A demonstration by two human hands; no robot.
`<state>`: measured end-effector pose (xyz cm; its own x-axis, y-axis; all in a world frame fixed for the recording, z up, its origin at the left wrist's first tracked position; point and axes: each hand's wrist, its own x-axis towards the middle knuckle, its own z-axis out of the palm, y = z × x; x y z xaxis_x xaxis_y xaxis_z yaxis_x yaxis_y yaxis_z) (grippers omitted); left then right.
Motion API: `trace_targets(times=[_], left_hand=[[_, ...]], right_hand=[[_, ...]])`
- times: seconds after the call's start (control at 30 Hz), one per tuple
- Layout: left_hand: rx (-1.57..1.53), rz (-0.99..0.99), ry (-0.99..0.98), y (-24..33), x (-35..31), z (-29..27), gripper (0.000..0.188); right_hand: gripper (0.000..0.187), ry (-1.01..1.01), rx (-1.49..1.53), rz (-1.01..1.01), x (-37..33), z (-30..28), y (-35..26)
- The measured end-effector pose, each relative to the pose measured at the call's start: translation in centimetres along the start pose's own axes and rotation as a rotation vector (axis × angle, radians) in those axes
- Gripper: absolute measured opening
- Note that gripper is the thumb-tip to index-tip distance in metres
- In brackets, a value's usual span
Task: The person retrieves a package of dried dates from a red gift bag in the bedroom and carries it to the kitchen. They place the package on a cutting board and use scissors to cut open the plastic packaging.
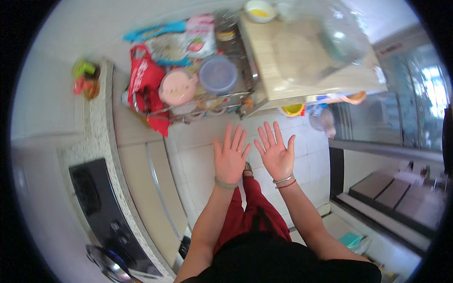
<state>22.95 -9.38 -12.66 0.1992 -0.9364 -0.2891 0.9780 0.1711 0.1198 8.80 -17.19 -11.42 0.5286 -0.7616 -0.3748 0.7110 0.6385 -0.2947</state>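
My left hand [230, 162] is held out palm up, fingers spread, with a ring on one finger and a pale green bangle [226, 184] at the wrist. Beside it and apart from it, my right hand [277, 160] also faces palm up with its fingers spread. A silver bracelet [283, 179] and a red cord [286, 184] circle that wrist. Neither hand holds or touches anything. Both hover above the white tiled floor [198, 165]. Nearest beyond them stands a wire rack [203, 100] carrying a pink lidded container [178, 87] and a blue-lidded tub [218, 74].
On the left runs a speckled counter [115, 160] with a black cooktop [111, 212] and a pan [111, 264]. A red bag [144, 78] hangs over the rack. Ahead right, a wooden-topped cabinet [283, 56] bears a white bowl [259, 12]. Glass doors [391, 118] stand at right.
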Motion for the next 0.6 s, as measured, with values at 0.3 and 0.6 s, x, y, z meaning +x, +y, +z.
trace_targets(times=[0.3,0.6], left_hand=[[0.084,-0.397,-0.24,-6.9,0.6,13.9,0.064],[0.213,-0.769,-0.45,-21.6,0.1,21.5,0.064]], right_hand=[[0.074,-0.075,0.151,-0.449,-11.0,6.7,-10.6],[0.074,-0.068,0.304,-0.946,-22.4,4.1,-19.2]])
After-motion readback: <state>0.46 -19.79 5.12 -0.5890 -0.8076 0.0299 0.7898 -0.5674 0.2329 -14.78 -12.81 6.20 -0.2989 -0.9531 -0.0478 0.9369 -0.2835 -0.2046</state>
